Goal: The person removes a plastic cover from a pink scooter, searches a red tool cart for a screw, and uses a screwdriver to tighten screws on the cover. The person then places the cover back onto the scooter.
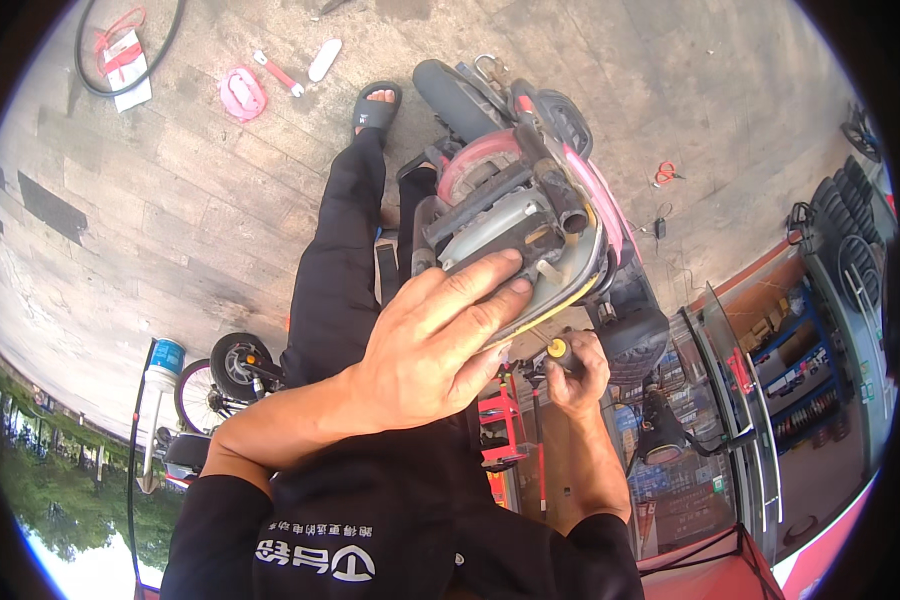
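A pink and black scooter (622,222) stands in front of me, with its dirty open underside or seat-area frame facing up. My left hand (435,335) rests over the near edge of its body panel (563,300). The fingers lie on the dark inner part and the thumb is lower, along the outer edge. My right hand (578,372) is closed round a screwdriver (558,350) with a yellow and black handle. Its thin shaft points up and left to the panel's yellow-trimmed edge; the tip is hard to make out.
On the paved floor lie a pink object (243,94), a red-handled tool (279,74), a white oblong piece (324,60), red scissors (666,173) and a black tyre or hose loop (173,52). A blue-white bucket (168,358) stands left; glass display cases (685,440) are at right.
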`<state>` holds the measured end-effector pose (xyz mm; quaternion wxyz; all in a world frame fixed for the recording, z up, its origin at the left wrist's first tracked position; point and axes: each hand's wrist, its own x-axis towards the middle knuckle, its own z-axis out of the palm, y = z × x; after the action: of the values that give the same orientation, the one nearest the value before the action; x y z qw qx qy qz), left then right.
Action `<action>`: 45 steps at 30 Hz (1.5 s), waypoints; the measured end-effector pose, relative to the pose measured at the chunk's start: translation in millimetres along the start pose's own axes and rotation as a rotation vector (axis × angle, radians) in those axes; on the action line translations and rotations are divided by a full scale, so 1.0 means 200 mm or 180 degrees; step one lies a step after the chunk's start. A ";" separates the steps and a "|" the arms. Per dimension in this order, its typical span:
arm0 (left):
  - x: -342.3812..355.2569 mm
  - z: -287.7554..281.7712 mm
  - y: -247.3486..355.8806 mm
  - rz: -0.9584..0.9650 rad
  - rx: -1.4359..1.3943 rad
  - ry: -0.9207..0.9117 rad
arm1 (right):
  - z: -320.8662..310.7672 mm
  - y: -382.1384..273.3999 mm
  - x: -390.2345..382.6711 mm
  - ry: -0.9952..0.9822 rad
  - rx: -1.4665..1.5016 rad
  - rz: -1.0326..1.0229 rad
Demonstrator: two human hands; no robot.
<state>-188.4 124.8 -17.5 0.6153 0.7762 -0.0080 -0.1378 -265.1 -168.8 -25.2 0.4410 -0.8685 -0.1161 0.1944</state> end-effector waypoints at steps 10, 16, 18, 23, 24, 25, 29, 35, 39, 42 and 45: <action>-0.05 0.04 0.06 -0.0453 0.0005 0.0211 | -0.04 -0.03 0.03 -0.0259 0.1092 0.0327; -0.07 0.02 0.06 -0.0747 0.0262 0.0176 | -0.21 0.02 0.14 -0.0599 0.1564 0.0502; -0.09 0.03 0.06 -0.0892 0.0137 0.0294 | -0.21 0.00 0.14 -0.0188 0.1288 0.0267; -0.10 0.05 0.05 -0.1112 -0.0133 0.0511 | -0.25 -0.11 0.10 -0.0015 -0.0061 0.0110; -0.11 0.05 0.05 -0.1107 -0.0190 0.0522 | -0.27 -0.12 0.09 -0.0080 0.0029 0.0130; -0.10 0.04 0.04 -0.1032 -0.0274 0.0419 | -0.28 -0.12 0.10 -0.0142 0.0102 0.0143; -0.11 0.04 0.03 -0.1166 -0.0433 0.0482 | -0.32 -0.09 0.16 -0.0519 0.1193 0.0348; -0.10 0.03 0.06 -0.1124 -0.0320 0.0331 | -0.34 -0.06 0.16 -0.0918 0.1920 0.1220; -0.09 0.03 0.07 -0.1155 -0.0238 0.0314 | -0.29 -0.10 0.12 -0.0072 0.0416 0.0176; -0.09 0.03 0.06 -0.1111 -0.0252 0.0304 | -0.27 -0.14 0.08 0.0002 -0.0318 0.0116; -0.09 0.03 0.05 -0.1129 -0.0328 0.0312 | -0.27 -0.18 0.07 -0.0225 -0.0321 0.0274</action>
<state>-206.2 119.8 -4.5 0.6199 0.7386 0.1661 -0.2063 -230.6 -182.4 29.4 0.3835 -0.8864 -0.1037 0.2377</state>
